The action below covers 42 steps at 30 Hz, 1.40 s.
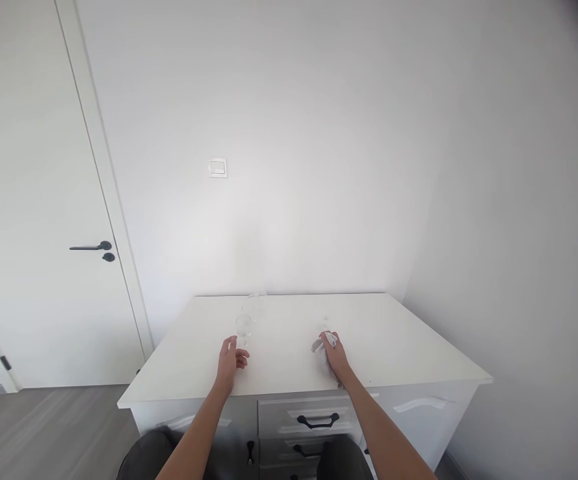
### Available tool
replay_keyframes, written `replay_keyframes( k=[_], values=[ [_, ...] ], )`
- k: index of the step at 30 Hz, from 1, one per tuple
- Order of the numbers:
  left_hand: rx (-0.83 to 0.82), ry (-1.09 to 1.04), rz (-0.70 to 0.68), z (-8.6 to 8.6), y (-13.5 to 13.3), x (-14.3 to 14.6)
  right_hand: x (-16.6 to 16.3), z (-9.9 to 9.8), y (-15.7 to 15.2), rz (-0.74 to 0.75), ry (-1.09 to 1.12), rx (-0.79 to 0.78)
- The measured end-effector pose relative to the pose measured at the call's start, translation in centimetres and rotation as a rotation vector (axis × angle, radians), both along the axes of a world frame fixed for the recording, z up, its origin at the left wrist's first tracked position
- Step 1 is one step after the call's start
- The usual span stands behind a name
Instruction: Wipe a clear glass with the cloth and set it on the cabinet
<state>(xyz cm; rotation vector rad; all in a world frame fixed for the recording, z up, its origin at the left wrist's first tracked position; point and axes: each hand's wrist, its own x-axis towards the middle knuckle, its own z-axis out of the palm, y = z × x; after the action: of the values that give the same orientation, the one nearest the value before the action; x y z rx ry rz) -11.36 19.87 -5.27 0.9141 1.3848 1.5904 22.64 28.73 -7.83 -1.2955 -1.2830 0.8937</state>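
While the right hand (336,357) clutched a crumpled white cloth (325,345), the left hand (229,362), fingers loosely spread, reached toward the upright clear glass (243,328) just beyond its fingertips

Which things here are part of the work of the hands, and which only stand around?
In use:
left hand, by a clear glass
right hand, gripping a white cloth

Around:
more clear glasses
white cabinet top
black drawer handle
door
wall switch

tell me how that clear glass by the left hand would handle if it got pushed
The clear glass looks tall and narrow, so a push up high would likely tip it. It seems thin, probably light and fragile. On the smooth white countertop it may slide first. The left hand is just short of it.
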Motion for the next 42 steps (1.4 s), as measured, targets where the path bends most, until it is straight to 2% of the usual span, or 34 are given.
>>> replay_keyframes(
  k=[6,11,17,22,26,31,34,39,42],
  values=[
    [-0.024,-0.167,-0.134,-0.3,1.7,0.2,-0.1,0.6,-0.5,0.059,0.085,0.043],
    [-0.009,-0.214,-0.193,-0.5,2.8,0.3,-0.2,0.8,-0.6,0.048,0.120,0.047],
    [0.078,-0.154,-0.230,-1.3,2.6,0.5,0.8,0.2,0.0,-0.015,0.142,0.054],
    [0.152,0.001,-0.265,-1.5,1.9,1.9,1.2,-0.6,0.4,-0.102,0.160,0.054],
    [0.170,0.132,-0.322,-1.5,2.1,2.9,-1.8,-1.1,0.2,-0.008,0.155,0.080],
    [0.136,0.236,-0.334,-2.3,2.9,3.4,-8.9,-1.3,-0.7,0.019,0.171,0.171],
    [0.116,0.248,-0.338,-2.7,3.4,3.6,-12.0,-1.2,-1.5,0.109,0.134,0.230],
    [0.144,0.186,-0.286,-2.7,3.4,3.2,-13.0,-0.9,-2.4,0.051,0.110,0.231],
    [0.154,0.166,-0.291,-2.5,3.2,2.9,-12.7,-0.5,-2.8,0.173,0.108,0.218]
  ],
)
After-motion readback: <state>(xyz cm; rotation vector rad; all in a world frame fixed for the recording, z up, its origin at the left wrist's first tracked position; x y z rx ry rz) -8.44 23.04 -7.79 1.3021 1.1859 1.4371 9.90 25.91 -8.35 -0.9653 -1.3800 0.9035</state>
